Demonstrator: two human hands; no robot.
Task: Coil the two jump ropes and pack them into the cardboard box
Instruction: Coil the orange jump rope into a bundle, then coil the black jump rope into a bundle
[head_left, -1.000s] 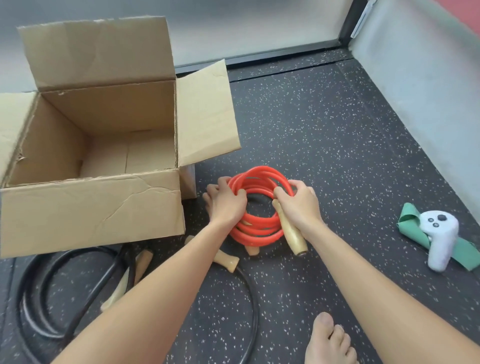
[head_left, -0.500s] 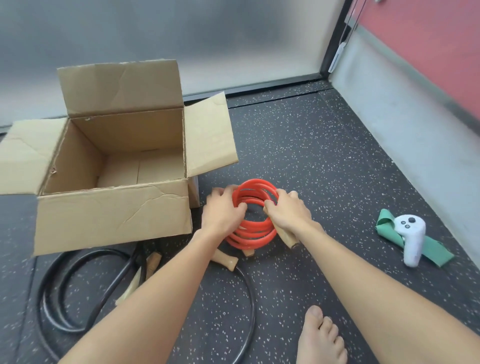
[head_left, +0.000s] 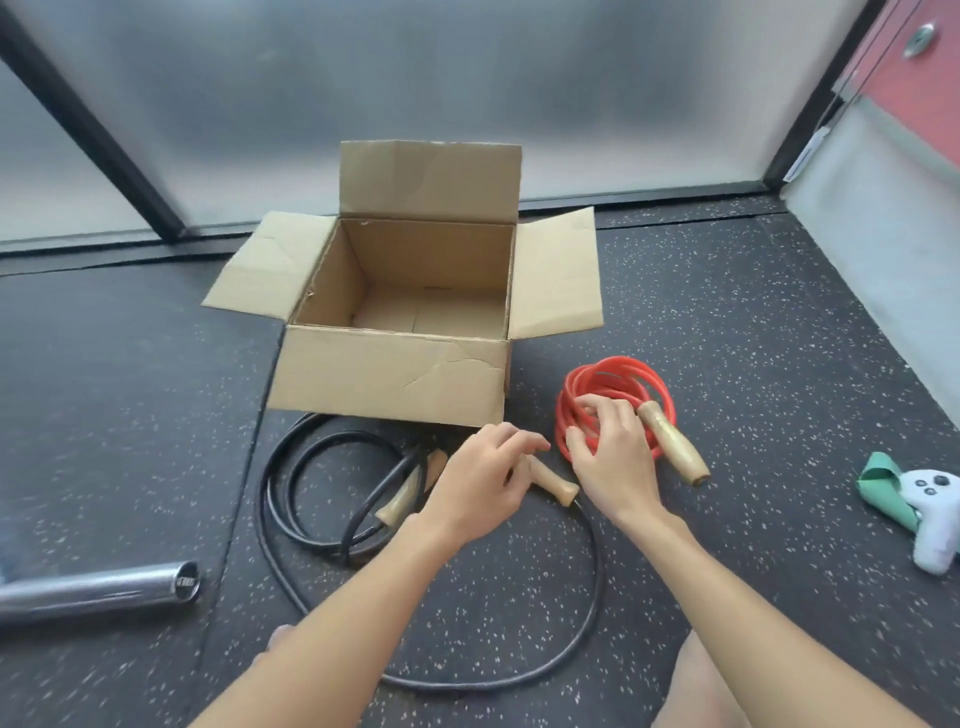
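The right hand (head_left: 613, 457) covers part of the red rope (head_left: 613, 384); the left hand (head_left: 483, 488) hides one wooden handle's end (head_left: 556, 486); the metal tube (head_left: 98, 592) is cut by the left edge

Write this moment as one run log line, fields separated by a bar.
red rope: coiled, on floor, right hand on it | left hand: at wooden handle | black rope: loose | cardboard box: open, empty

We have one head-worn view, looking forward and steeply down at the floor (head_left: 727, 322); our forearms enter from 6 o'clock, the cardboard box (head_left: 387, 376) close at 12.
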